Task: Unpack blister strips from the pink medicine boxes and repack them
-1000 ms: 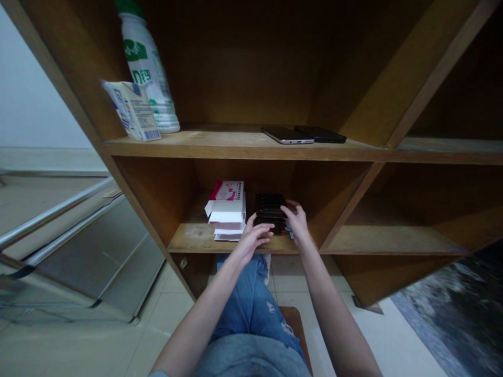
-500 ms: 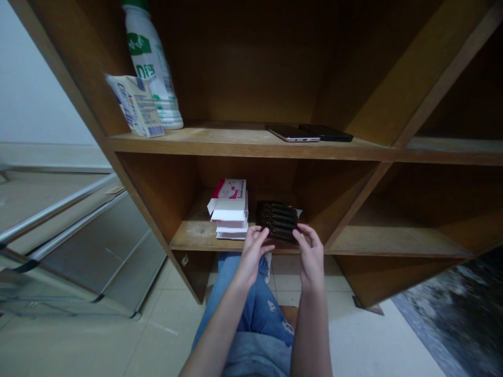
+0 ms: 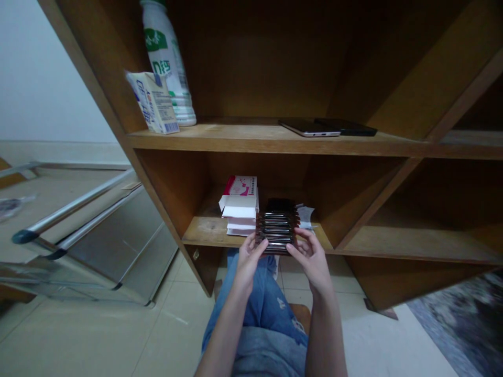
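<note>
Both hands hold a pack of dark brown vials (image 3: 277,230) by its near corners, at the front edge of the lower shelf. The slim glossy vials lie side by side in a row. My left hand (image 3: 248,259) pinches the left corner with the thumb on top. On the right corner, my right hand (image 3: 312,257) grips with thumb and fingers. Just behind the pack is a darker shape whose kind I cannot make out. A stack of white and pink boxes (image 3: 240,205) stands left of the pack, with the top box's flap open.
Crumpled whitish paper or film (image 3: 305,215) lies right of the pack. On the upper shelf (image 3: 236,144) stand a white bottle (image 3: 173,68) and a drink carton (image 3: 154,102); two phones (image 3: 310,127) lie to the right. A metal-framed rack (image 3: 118,246) is at the left.
The pack has come toward me and tilted, so its vials show more clearly. The whitish paper behind it is now more exposed. The whole view has shifted slightly.
</note>
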Tool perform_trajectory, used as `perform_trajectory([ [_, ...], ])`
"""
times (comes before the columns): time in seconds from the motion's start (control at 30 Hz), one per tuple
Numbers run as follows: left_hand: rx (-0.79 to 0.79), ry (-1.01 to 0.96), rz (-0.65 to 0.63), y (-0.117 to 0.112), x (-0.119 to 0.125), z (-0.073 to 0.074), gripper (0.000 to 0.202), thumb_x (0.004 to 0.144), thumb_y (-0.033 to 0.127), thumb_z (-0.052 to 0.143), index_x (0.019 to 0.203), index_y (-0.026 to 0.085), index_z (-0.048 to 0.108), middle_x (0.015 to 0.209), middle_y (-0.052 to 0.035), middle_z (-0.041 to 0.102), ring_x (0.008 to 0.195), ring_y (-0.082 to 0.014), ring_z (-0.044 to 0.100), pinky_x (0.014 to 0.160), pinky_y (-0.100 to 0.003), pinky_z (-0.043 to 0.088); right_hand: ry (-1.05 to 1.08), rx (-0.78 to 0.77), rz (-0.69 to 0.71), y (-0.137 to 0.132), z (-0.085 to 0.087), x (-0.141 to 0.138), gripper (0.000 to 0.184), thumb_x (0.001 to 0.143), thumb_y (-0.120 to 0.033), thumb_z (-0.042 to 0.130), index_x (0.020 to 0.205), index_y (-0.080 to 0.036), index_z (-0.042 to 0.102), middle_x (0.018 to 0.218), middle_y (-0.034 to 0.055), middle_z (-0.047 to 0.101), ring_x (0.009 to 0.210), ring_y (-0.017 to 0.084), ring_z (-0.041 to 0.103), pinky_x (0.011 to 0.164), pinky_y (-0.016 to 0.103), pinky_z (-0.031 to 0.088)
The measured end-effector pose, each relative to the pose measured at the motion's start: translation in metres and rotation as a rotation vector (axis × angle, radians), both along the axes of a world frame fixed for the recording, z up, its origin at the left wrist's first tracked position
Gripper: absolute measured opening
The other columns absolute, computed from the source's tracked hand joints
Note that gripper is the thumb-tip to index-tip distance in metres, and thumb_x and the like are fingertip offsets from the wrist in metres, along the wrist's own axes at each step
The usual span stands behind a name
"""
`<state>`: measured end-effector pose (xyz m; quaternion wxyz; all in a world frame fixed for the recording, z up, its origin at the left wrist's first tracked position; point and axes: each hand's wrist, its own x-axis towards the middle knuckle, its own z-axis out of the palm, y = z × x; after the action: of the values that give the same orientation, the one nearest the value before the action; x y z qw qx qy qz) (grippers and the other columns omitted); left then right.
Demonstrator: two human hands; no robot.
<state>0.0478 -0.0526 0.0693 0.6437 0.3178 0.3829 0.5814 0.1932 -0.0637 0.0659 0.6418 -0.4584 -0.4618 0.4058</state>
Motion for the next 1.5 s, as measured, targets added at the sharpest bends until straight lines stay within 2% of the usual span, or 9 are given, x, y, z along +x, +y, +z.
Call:
perform_trajectory([
  [0.3, 0.155, 0.155, -0.026, 0.007, -0.008, -0.018, 0.049, 0.063, 0.021, 0.074, 0.108, 0.021, 0.054, 0.109, -0.0060, 0.066, 0.102, -0.0184, 0.062, 0.094, -0.032, 0.044, -0.026, 0.024, 0.031, 0.005, -0.012, -0.004, 0.085, 0.058, -0.020, 0.076, 0.132, -0.029, 0.034, 0.128, 0.0091, 0.048, 0.090, 0.017, 0.061, 0.082, 0.036, 0.052],
  [0.6, 0.302, 0.319, -0.026, 0.003, -0.013, -0.019, 0.063, 0.067, 0.023, 0.073, 0.122, 0.025, 0.043, 0.123, -0.0080, 0.057, 0.105, -0.0200, 0.060, 0.090, -0.031, 0.047, -0.024, 0.188, -0.050, 0.007, -0.014, -0.015, 0.092, 0.065, -0.017, 0.069, 0.142, -0.030, 0.021, 0.131, 0.0081, 0.046, 0.121, 0.021, 0.047, 0.105, 0.042, 0.037],
  [0.77, 0.423, 0.345, 0.013, 0.002, -0.016, -0.019, 0.050, 0.068, 0.020, 0.071, 0.112, 0.024, 0.049, 0.121, -0.0082, 0.057, 0.108, -0.0206, 0.058, 0.092, -0.033, 0.047, -0.049, 0.259, -0.041, 0.008, -0.016, -0.018, 0.093, 0.067, -0.018, 0.070, 0.143, -0.030, 0.018, 0.135, 0.0085, 0.045, 0.124, 0.021, 0.046, 0.104, 0.040, 0.039],
  [0.9, 0.581, 0.375, 0.032, 0.005, -0.024, -0.021, 0.038, 0.065, 0.013, 0.070, 0.099, 0.021, 0.054, 0.126, -0.0099, 0.052, 0.116, -0.0226, 0.052, 0.096, -0.035, 0.044, -0.090, 0.252, 0.024, 0.011, -0.018, -0.022, 0.093, 0.067, -0.018, 0.072, 0.142, -0.032, 0.020, 0.133, 0.0069, 0.048, 0.119, 0.020, 0.050, 0.104, 0.042, 0.039],
  [0.97, 0.612, 0.372, 0.043, 0.006, -0.027, -0.023, 0.038, 0.065, 0.011, 0.069, 0.098, 0.021, 0.055, 0.125, -0.0099, 0.053, 0.117, -0.0222, 0.052, 0.097, -0.036, 0.043, -0.093, 0.255, 0.031, 0.011, -0.016, -0.024, 0.085, 0.067, -0.016, 0.071, 0.139, -0.032, 0.028, 0.131, 0.0060, 0.050, 0.115, 0.020, 0.053, 0.103, 0.042, 0.040],
  [1.1, 0.559, 0.313, 0.079, 0.008, -0.029, -0.025, 0.053, 0.060, 0.008, 0.071, 0.107, 0.022, 0.053, 0.128, -0.0104, 0.052, 0.117, -0.0220, 0.052, 0.100, -0.037, 0.041, -0.170, 0.335, -0.015, 0.009, -0.012, -0.027, 0.052, 0.068, -0.010, 0.066, 0.115, -0.026, 0.053, 0.122, 0.0049, 0.057, 0.114, 0.021, 0.054, 0.102, 0.042, 0.040],
  [1.2, 0.481, 0.295, 0.118, 0.007, -0.028, -0.021, 0.063, 0.057, 0.008, 0.072, 0.114, 0.022, 0.051, 0.127, -0.0098, 0.053, 0.115, -0.0214, 0.054, 0.100, -0.036, 0.040, -0.215, 0.433, -0.061, 0.009, -0.011, -0.028, 0.038, 0.070, -0.006, 0.059, 0.103, -0.025, 0.057, 0.117, 0.0045, 0.061, 0.113, 0.020, 0.055, 0.102, 0.042, 0.040],
  [1.37, 0.372, 0.303, 0.155, 0.007, -0.025, -0.015, 0.054, 0.060, 0.011, 0.071, 0.111, 0.021, 0.055, 0.117, -0.0072, 0.060, 0.109, -0.0201, 0.057, 0.093, -0.031, 0.045, -0.278, 0.497, -0.118, 0.009, -0.015, -0.029, 0.037, 0.073, -0.005, 0.055, 0.105, -0.024, 0.056, 0.120, 0.0064, 0.060, 0.118, 0.022, 0.053, 0.103, 0.046, 0.039],
  [1.5, 0.305, 0.249, 0.196, 0.009, -0.023, -0.017, 0.042, 0.064, 0.015, 0.068, 0.105, 0.020, 0.058, 0.111, -0.0052, 0.063, 0.101, -0.0169, 0.061, 0.086, -0.026, 0.047, -0.318, 0.489, -0.101, 0.009, -0.018, -0.028, 0.047, 0.074, -0.005, 0.054, 0.117, -0.025, 0.054, 0.129, 0.0064, 0.055, 0.122, 0.022, 0.049, 0.106, 0.046, 0.036],
])
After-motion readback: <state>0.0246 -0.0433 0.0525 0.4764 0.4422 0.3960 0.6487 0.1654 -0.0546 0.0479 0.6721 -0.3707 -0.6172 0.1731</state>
